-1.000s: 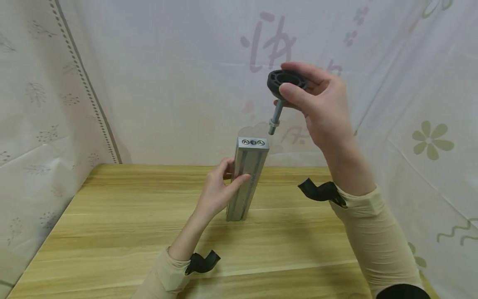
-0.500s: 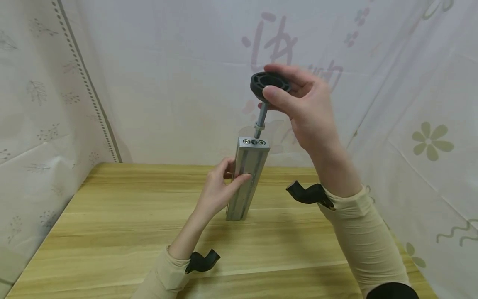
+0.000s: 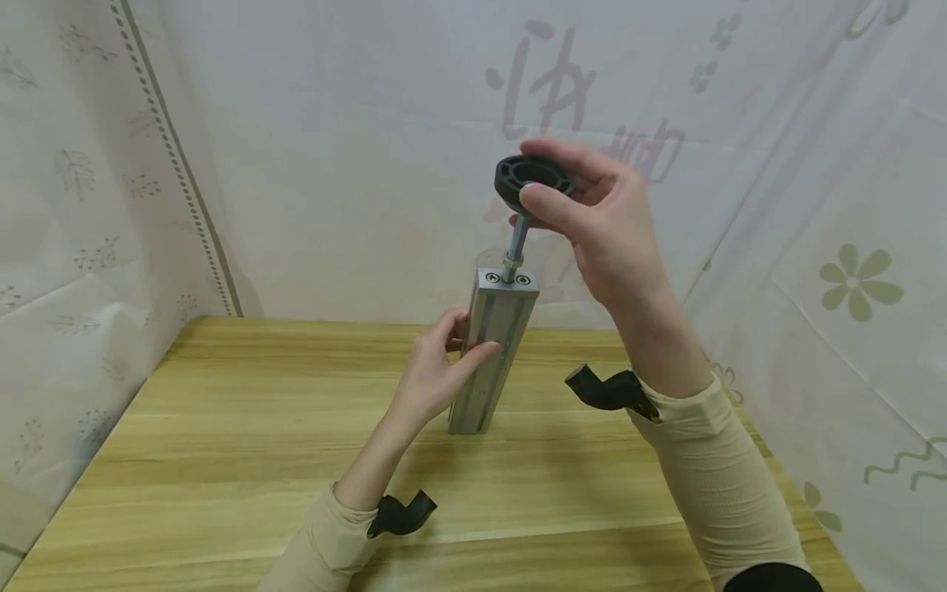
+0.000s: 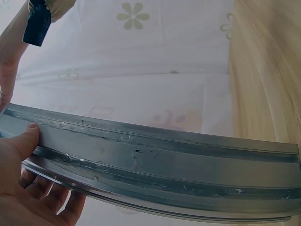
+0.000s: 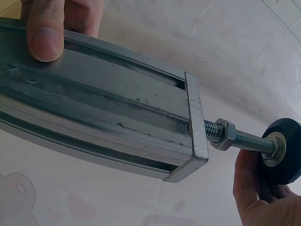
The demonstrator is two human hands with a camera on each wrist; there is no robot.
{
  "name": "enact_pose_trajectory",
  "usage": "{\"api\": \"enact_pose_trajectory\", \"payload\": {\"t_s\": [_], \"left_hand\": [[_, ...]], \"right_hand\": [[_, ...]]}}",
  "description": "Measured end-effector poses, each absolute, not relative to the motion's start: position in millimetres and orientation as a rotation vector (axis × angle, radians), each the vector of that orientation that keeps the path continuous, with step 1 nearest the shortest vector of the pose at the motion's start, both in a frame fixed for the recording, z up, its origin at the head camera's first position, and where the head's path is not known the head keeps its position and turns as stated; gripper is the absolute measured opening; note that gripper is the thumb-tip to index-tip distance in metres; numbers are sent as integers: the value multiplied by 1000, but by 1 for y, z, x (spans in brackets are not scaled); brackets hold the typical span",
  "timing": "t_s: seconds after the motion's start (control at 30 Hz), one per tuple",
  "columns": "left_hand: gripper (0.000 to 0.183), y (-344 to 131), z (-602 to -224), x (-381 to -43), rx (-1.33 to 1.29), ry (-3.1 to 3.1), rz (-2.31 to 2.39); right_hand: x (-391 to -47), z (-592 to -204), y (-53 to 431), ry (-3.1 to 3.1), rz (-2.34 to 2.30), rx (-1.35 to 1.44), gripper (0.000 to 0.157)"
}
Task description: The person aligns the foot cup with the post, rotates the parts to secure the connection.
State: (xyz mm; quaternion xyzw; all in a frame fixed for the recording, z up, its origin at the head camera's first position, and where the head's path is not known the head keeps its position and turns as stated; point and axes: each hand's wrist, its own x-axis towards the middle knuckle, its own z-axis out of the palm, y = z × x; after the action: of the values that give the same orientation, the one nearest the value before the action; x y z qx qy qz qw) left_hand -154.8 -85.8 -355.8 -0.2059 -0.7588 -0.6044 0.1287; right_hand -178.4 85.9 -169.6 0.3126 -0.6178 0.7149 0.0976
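My left hand (image 3: 442, 370) grips a slotted aluminium profile (image 3: 491, 353) that stands upright on the table, thumb across its near face. A metal end plate (image 3: 527, 284) with two screws caps its top. Above it, my right hand (image 3: 614, 222) pinches the black round base of a leveling foot (image 3: 510, 185) by its rim, base side up. The foot's threaded stud (image 5: 248, 140) points down, and its tip sits at the plate's middle hole. In the right wrist view a hex nut (image 5: 225, 134) is on the stud, a short way off the plate.
The wooden table (image 3: 259, 411) spreads around the profile's base. Patterned pale cloth (image 3: 355, 164) hangs behind and at both sides. A black curved mount (image 3: 614, 388) juts from the right sleeve, another black mount (image 3: 403, 514) from the left.
My right hand has brought the leveling foot left and down, from beside the profile to its top, and the stud tip is now at the middle hole. The left hand keeps its grip.
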Motion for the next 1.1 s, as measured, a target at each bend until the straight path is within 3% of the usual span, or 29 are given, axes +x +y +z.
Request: {"api": "enact_pose_trajectory", "payload": {"t_s": [1.1], "left_hand": [[35, -86, -356, -155, -582, -2222, -1751]], "right_hand": [[-176, -178, 101, -1950, 1970, 953, 55]]}}
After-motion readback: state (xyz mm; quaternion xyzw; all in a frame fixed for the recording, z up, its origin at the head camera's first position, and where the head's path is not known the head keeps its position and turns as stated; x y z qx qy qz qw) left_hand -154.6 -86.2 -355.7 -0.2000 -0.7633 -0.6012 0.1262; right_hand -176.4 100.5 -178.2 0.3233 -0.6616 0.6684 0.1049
